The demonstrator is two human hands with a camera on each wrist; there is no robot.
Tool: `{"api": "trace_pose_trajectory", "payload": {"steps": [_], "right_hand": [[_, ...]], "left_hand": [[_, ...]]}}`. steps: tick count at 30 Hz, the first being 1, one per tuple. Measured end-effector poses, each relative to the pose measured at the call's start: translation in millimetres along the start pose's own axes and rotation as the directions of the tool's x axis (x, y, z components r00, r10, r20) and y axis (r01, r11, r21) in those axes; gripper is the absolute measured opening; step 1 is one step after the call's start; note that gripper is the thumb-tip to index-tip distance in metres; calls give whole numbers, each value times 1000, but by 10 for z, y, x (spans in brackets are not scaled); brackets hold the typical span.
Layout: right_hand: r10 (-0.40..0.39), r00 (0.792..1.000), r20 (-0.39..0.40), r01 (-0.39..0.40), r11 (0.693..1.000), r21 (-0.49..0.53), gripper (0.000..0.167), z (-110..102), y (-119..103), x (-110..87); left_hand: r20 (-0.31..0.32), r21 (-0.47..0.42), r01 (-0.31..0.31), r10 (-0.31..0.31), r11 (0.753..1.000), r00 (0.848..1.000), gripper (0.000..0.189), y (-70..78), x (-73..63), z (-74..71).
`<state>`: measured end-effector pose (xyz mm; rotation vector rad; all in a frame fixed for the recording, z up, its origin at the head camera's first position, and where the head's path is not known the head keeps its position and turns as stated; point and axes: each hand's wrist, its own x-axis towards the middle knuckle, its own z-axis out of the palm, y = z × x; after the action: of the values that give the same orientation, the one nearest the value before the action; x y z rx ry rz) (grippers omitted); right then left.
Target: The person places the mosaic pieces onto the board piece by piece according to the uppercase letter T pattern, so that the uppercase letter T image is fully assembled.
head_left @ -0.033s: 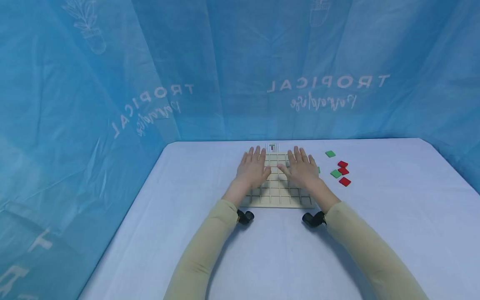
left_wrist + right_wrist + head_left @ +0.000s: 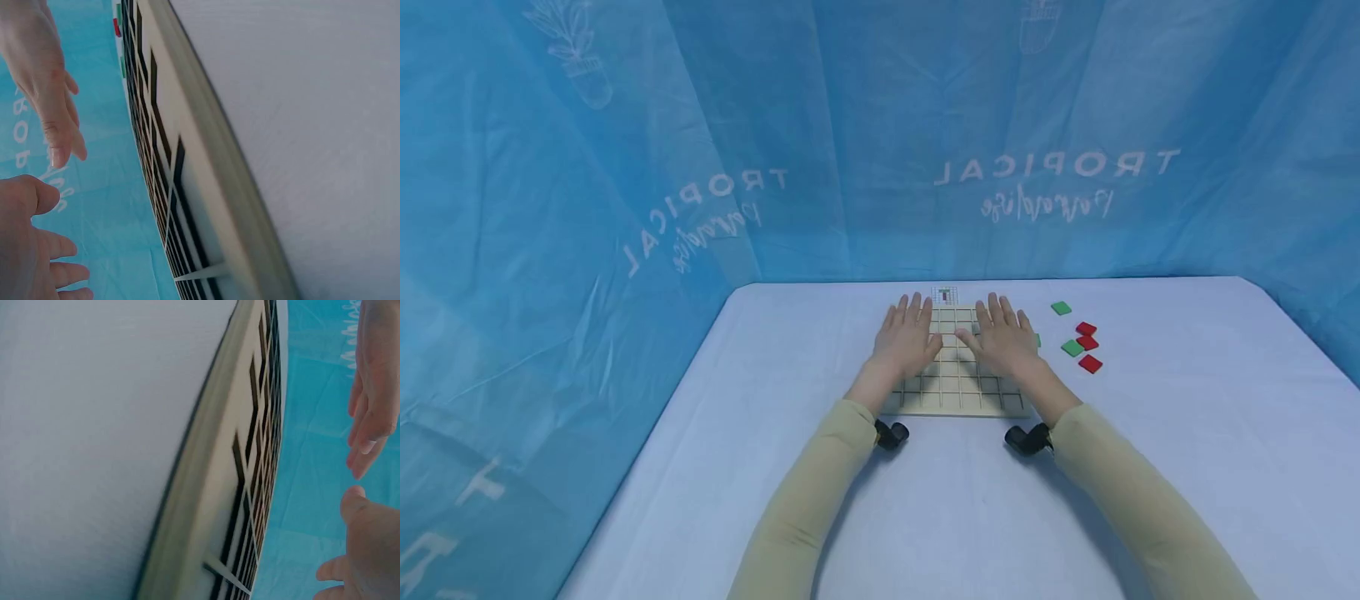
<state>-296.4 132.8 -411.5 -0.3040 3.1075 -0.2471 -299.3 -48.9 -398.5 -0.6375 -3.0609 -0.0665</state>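
A pale gridded board [image 2: 951, 406] lies flat on the white table, its framed squares bare where they show. Over its left part hovers my left hand [image 2: 904, 340], palm down with fingers straight and thumb pointing inward. My right hand [image 2: 1006, 342] mirrors it over the right part. Both wrist views show a gap between hands and board; neither hand holds anything. Right of the board lie red tiles [image 2: 1091, 363] and green tiles [image 2: 1072, 348]. Another green tile [image 2: 1037, 340] is partly hidden by my right hand.
Behind the board sits a small printed card [image 2: 945, 295] with a grid and a green and red T-like pattern. Blue curtains [image 2: 880, 225] stand at the table's back and left. Black wrist cameras [image 2: 1028, 439] hang under both sleeves, just in front of the board.
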Motion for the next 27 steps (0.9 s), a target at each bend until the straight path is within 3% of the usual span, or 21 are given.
{"api": "trace_pose_trajectory", "payload": {"steps": [15, 19, 22, 25, 27], "right_hand": [[-23, 1000, -9, 23, 1000, 4, 81, -8, -36, -16], [-33, 999, -17, 33, 999, 19, 82, -33, -48, -13], [-48, 999, -20, 48, 998, 40, 81, -45, -53, -10], [-75, 996, -39, 78, 995, 67, 78, -55, -42, -4], [-87, 993, -75, 95, 990, 106, 76, -66, -20, 0]], "left_hand": [[8, -23, -16, 16, 1000, 1000, 63, -1, -15, -3], [-2, -111, -66, 66, 992, 998, 63, -44, -7, -14], [-29, -285, -104, 100, 953, 995, 62, -164, -32, -28], [-58, -483, -91, 72, 871, 996, 60, -364, -87, -13], [-70, -567, -62, 26, 821, 997, 58, -504, -117, 31]]}}
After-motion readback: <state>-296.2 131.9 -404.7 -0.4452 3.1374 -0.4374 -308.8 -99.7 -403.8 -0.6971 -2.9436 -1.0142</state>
